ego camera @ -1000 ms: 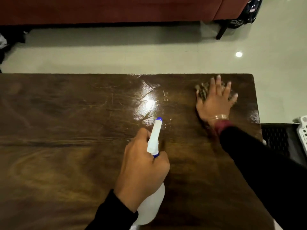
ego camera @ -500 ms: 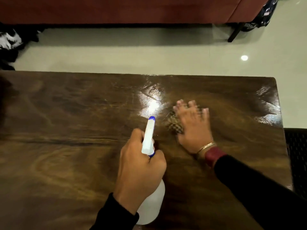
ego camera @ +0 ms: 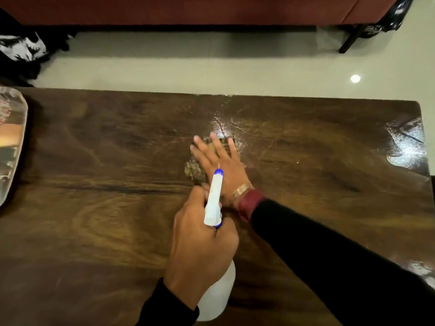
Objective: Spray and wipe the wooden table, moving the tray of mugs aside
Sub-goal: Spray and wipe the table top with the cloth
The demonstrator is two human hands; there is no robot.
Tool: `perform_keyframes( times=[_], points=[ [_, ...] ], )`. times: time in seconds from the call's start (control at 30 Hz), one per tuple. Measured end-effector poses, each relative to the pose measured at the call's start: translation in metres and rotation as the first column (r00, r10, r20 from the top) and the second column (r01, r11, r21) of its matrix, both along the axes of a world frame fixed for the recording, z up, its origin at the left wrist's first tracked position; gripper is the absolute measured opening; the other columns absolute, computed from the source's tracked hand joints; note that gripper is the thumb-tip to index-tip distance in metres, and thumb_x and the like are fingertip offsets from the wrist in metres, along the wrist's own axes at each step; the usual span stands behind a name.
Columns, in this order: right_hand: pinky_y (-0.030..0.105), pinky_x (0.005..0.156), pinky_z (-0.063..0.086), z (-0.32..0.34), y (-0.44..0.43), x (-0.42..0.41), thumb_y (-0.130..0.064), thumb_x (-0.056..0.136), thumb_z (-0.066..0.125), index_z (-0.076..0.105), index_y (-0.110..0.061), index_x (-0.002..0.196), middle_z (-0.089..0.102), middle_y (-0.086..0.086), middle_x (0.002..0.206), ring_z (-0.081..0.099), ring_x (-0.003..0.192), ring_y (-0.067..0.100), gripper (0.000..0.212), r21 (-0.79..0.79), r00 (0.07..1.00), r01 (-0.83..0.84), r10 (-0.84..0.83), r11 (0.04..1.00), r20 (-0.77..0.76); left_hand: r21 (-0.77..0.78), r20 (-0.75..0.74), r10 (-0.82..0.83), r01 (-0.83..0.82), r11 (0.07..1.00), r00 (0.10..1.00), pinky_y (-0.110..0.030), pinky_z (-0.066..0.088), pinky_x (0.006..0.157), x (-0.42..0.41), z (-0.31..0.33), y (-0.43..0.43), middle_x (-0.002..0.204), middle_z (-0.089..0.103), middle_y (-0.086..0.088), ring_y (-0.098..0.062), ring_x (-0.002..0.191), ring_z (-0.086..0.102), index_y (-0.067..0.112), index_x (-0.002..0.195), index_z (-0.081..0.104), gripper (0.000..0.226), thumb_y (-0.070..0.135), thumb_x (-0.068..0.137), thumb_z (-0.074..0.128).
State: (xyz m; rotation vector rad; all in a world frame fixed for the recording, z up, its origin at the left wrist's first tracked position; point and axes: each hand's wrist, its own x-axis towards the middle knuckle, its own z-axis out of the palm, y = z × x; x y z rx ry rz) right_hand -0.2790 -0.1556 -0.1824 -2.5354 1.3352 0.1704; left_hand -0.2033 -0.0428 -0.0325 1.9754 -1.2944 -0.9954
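Observation:
My left hand [ego camera: 200,250] grips a white spray bottle [ego camera: 215,295] with a blue-tipped nozzle pointing away from me over the dark wooden table [ego camera: 94,220]. Just beyond the nozzle, my right hand [ego camera: 221,163] lies flat with fingers spread, pressing a patterned brown cloth [ego camera: 195,169] onto the tabletop near its middle. Wet, shiny patches show on the wood to the right of the cloth and at the far right corner. The rim of a tray [ego camera: 14,147] pokes in at the left edge; I cannot make out the mugs.
Beyond the table's far edge lies pale floor, then a red sofa [ego camera: 188,8] with a dark leg [ego camera: 350,40] at the right. A black-and-white cloth heap [ego camera: 21,48] sits on the floor at the far left.
My right hand has swept the cloth leftward from the table's far right corner to its middle. The view has shifted left, bringing the tray's rim into sight. The bottle hand stayed roughly put.

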Motion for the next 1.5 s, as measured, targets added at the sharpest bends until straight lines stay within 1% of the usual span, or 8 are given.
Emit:
perform_keyframes(
  times=[0.1, 0.3, 0.67, 0.93, 1.03, 1.27, 1.4, 1.5],
  points=[
    [0.073, 0.122, 0.007, -0.005, 0.042, -0.068, -0.050, 0.079, 0.056, 0.022, -0.028, 0.166, 0.015, -0.004, 0.176, 0.011, 0.162, 0.033, 0.096, 0.007, 1.000, 0.016, -0.017, 1.000, 0.018, 0.079, 0.005, -0.012, 0.012, 0.997, 1.000, -0.039, 0.056, 0.066, 0.010, -0.003, 0.012, 0.077, 0.059, 0.003, -0.015, 0.071, 0.059, 0.016, 0.086, 0.055, 0.018, 0.011, 0.074, 0.067],
    [0.074, 0.123, 0.005, 0.002, -0.048, -0.113, -0.055, 0.094, 0.042, 0.011, -0.024, 0.168, -0.004, -0.002, 0.177, -0.002, 0.161, 0.040, 0.085, 0.038, 0.766, 0.641, -0.636, 0.766, -0.094, 0.058, -0.001, -0.042, 0.042, 0.997, 0.999, -0.040, 0.053, 0.060, 0.016, 0.005, 0.057, 0.073, 0.058, -0.001, -0.022, 0.070, 0.059, 0.020, 0.082, 0.053, 0.014, 0.017, 0.073, 0.063],
    [0.069, 0.124, 0.010, -0.004, 0.203, -0.060, -0.051, 0.080, 0.062, 0.020, -0.025, 0.167, 0.006, -0.004, 0.177, 0.002, 0.163, 0.033, 0.100, 0.026, 0.990, 0.141, -0.142, 0.990, 0.025, 0.149, -0.008, -0.086, 0.086, 0.985, 0.996, -0.046, 0.052, 0.064, 0.019, 0.007, 0.106, 0.076, 0.057, -0.002, -0.022, 0.070, 0.058, 0.013, 0.086, 0.055, 0.021, -0.001, 0.078, 0.068],
    [0.075, 0.122, 0.006, -0.001, 0.098, -0.110, -0.048, 0.090, 0.052, 0.011, -0.021, 0.168, -0.001, -0.001, 0.177, 0.000, 0.161, 0.042, 0.092, 0.067, 0.672, 0.741, -0.739, 0.668, -0.049, 0.108, 0.017, -0.077, 0.074, 0.991, 0.997, -0.016, 0.051, 0.067, 0.015, 0.014, 0.173, 0.074, 0.057, 0.007, -0.005, 0.075, 0.064, 0.030, 0.083, 0.055, 0.042, -0.007, 0.075, 0.072],
    [0.072, 0.124, 0.004, -0.002, 0.080, -0.052, -0.053, 0.092, 0.050, 0.010, -0.022, 0.168, -0.002, 0.002, 0.177, 0.000, 0.161, 0.042, 0.092, 0.026, 0.763, 0.647, -0.646, 0.762, -0.039, -0.003, 0.069, -0.034, 0.034, 0.999, 0.997, -0.004, 0.045, 0.062, 0.011, 0.014, 0.191, 0.065, 0.053, 0.014, 0.001, 0.072, 0.063, 0.032, 0.077, 0.048, 0.034, 0.004, 0.073, 0.067],
    [0.068, 0.124, 0.000, -0.007, 0.273, -0.009, -0.050, 0.081, 0.064, 0.020, -0.025, 0.167, 0.005, -0.005, 0.177, 0.002, 0.163, 0.035, 0.100, 0.008, 0.976, 0.205, -0.206, 0.979, 0.067, 0.049, 0.000, -0.042, 0.042, 0.998, 0.999, -0.021, 0.045, 0.058, 0.016, 0.015, 0.213, 0.074, 0.058, 0.002, -0.017, 0.065, 0.056, 0.014, 0.080, 0.053, 0.013, 0.012, 0.069, 0.058],
    [0.075, 0.120, 0.010, -0.008, 0.306, -0.094, -0.047, 0.071, 0.062, 0.020, -0.027, 0.167, 0.006, -0.004, 0.177, 0.005, 0.162, 0.035, 0.107, 0.025, 0.928, 0.373, -0.373, 0.928, -0.008, 0.127, -0.017, -0.051, 0.053, 0.990, 0.999, -0.032, 0.050, 0.062, 0.027, 0.012, 0.221, 0.074, 0.057, 0.003, -0.019, 0.069, 0.057, 0.018, 0.084, 0.055, 0.017, 0.018, 0.069, 0.061],
    [0.079, 0.119, 0.005, -0.002, 0.282, -0.136, -0.047, 0.078, 0.051, 0.017, -0.026, 0.167, 0.002, -0.005, 0.177, 0.002, 0.162, 0.037, 0.097, 0.053, 0.707, 0.707, -0.704, 0.705, -0.075, 0.120, -0.036, -0.042, 0.046, 0.992, 0.998, -0.032, 0.053, 0.063, 0.035, 0.012, 0.231, 0.079, 0.059, 0.002, -0.021, 0.073, 0.059, 0.020, 0.085, 0.056, 0.017, 0.017, 0.070, 0.062]
  ],
)
